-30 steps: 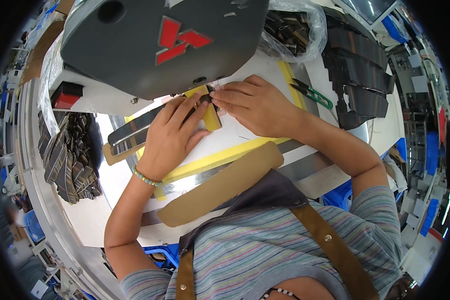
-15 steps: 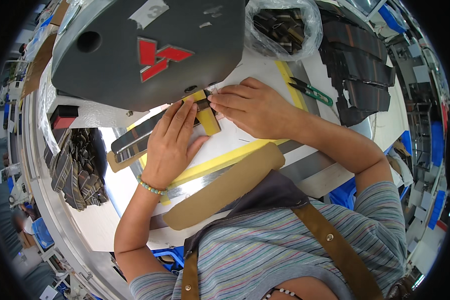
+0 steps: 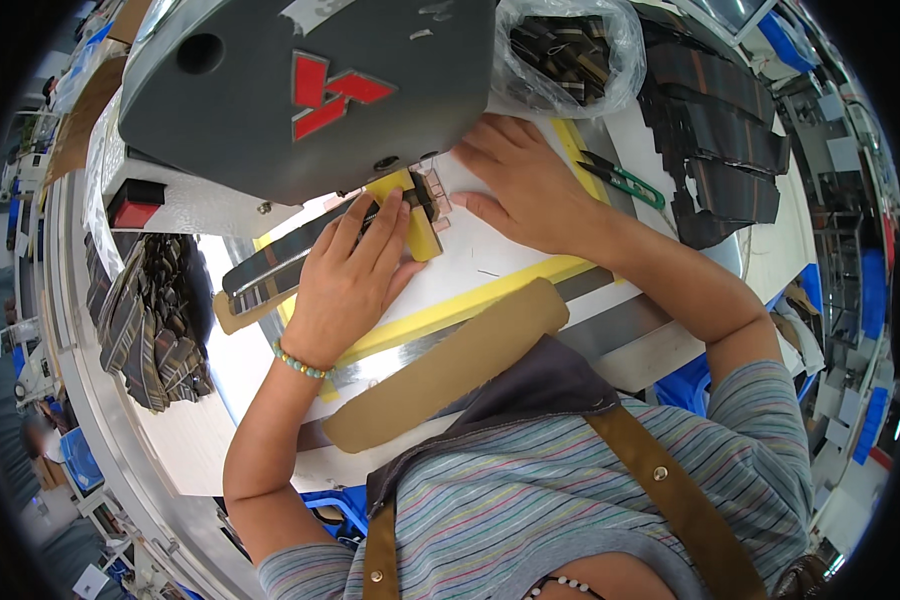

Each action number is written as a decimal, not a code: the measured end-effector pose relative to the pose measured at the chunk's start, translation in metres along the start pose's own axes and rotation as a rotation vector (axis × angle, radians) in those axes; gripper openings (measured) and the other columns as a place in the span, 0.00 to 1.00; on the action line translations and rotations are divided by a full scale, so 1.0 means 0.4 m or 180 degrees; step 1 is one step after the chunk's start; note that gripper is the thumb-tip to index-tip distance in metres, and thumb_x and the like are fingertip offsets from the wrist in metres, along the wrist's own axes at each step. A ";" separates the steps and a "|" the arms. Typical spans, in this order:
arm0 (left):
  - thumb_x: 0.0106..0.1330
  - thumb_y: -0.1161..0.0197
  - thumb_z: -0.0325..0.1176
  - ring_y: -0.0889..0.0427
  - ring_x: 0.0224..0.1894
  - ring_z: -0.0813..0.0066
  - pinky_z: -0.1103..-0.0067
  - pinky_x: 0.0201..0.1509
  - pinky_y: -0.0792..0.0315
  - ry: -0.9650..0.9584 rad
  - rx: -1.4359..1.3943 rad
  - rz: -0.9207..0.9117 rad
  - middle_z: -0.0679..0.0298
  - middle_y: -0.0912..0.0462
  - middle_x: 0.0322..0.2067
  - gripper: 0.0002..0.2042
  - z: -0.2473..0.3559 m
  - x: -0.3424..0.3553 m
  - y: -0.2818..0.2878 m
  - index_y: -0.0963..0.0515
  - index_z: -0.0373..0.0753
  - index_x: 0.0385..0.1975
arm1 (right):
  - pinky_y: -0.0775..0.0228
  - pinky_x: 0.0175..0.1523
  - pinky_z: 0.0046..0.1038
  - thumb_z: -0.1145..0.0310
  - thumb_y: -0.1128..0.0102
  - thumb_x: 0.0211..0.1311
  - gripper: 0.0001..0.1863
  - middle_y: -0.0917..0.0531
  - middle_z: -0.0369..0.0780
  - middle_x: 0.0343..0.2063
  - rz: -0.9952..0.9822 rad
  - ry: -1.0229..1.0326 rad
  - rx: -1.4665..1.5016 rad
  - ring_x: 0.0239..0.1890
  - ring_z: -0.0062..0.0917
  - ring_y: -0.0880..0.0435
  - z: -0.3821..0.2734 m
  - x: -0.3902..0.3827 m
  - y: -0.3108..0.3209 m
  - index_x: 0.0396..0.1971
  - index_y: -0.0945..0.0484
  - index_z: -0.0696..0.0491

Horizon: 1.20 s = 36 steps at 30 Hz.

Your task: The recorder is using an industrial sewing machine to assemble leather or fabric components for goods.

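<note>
- Rests the left hand (image 3: 345, 275), with fingers extended and nothing clasped, across the dark striped strip (image 3: 280, 262) and yellow piece (image 3: 425, 241), probably for steadiness
- Has the strip lying partly beneath the left fingers, angled toward the yellow piece, perhaps for alignment
- Lays the right hand (image 3: 532, 198) open and unloaded on the white worktop (image 3: 450, 282), near the machine head (image 3: 410, 120)
- Has green-handled snips (image 3: 638, 188) beside the right forearm, seemingly for easy reach

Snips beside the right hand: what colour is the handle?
The snips' handle is green, best seen in the head view.
</note>
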<state>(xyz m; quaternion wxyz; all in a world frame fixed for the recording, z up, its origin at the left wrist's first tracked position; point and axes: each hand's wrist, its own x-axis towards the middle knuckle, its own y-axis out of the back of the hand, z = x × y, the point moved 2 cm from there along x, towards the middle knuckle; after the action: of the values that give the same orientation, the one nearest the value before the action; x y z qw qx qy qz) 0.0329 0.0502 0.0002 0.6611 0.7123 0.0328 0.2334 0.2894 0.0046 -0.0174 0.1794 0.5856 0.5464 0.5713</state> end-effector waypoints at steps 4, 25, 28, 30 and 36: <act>0.66 0.25 0.42 0.20 0.67 0.53 0.64 0.66 0.22 0.0021 -0.0081 -0.0020 0.55 0.19 0.68 0.30 -0.010 0.012 -0.002 0.20 0.31 0.64 | 0.33 0.72 0.45 0.57 0.30 0.69 0.30 0.22 0.42 0.65 -0.0208 0.0309 -0.0323 0.68 0.42 0.26 0.014 0.002 -0.018 0.65 0.21 0.57; 0.70 0.28 0.46 0.12 0.47 0.66 0.73 0.43 0.22 -0.0116 0.0019 -0.0004 0.59 0.13 0.58 0.29 -0.093 0.057 -0.043 0.20 0.35 0.66 | 0.30 0.71 0.45 0.59 0.31 0.70 0.23 0.20 0.42 0.64 -0.0131 0.0388 -0.0439 0.67 0.42 0.23 0.063 0.048 -0.017 0.59 0.17 0.57; 0.70 0.28 0.47 0.12 0.46 0.66 0.72 0.43 0.22 -0.0185 0.0026 -0.0021 0.59 0.14 0.57 0.29 -0.094 0.060 -0.035 0.19 0.35 0.65 | 0.30 0.71 0.44 0.59 0.31 0.70 0.23 0.19 0.42 0.64 -0.0163 0.0411 -0.0450 0.67 0.41 0.23 0.068 0.050 -0.022 0.59 0.16 0.57; 0.70 0.28 0.46 0.13 0.47 0.66 0.72 0.44 0.22 -0.0161 0.0037 -0.0093 0.59 0.14 0.59 0.29 -0.091 0.060 -0.025 0.19 0.35 0.65 | 0.30 0.72 0.44 0.59 0.31 0.70 0.23 0.19 0.42 0.64 -0.0153 0.0428 -0.0501 0.67 0.41 0.23 0.059 0.046 -0.021 0.59 0.16 0.57; 0.67 0.27 0.45 0.16 0.58 0.59 0.67 0.58 0.19 -0.0275 -0.0085 -0.0045 0.58 0.17 0.65 0.30 -0.071 0.047 -0.019 0.20 0.32 0.64 | 0.31 0.73 0.44 0.57 0.30 0.69 0.26 0.20 0.42 0.65 -0.0484 0.0269 -0.0681 0.68 0.40 0.23 0.024 0.024 -0.015 0.60 0.18 0.58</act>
<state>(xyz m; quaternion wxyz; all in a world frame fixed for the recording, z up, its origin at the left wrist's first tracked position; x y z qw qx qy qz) 0.0409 0.0842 -0.0013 0.6729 0.7127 0.0061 0.1981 0.2926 0.0185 -0.0206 0.2603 0.4954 0.5323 0.6352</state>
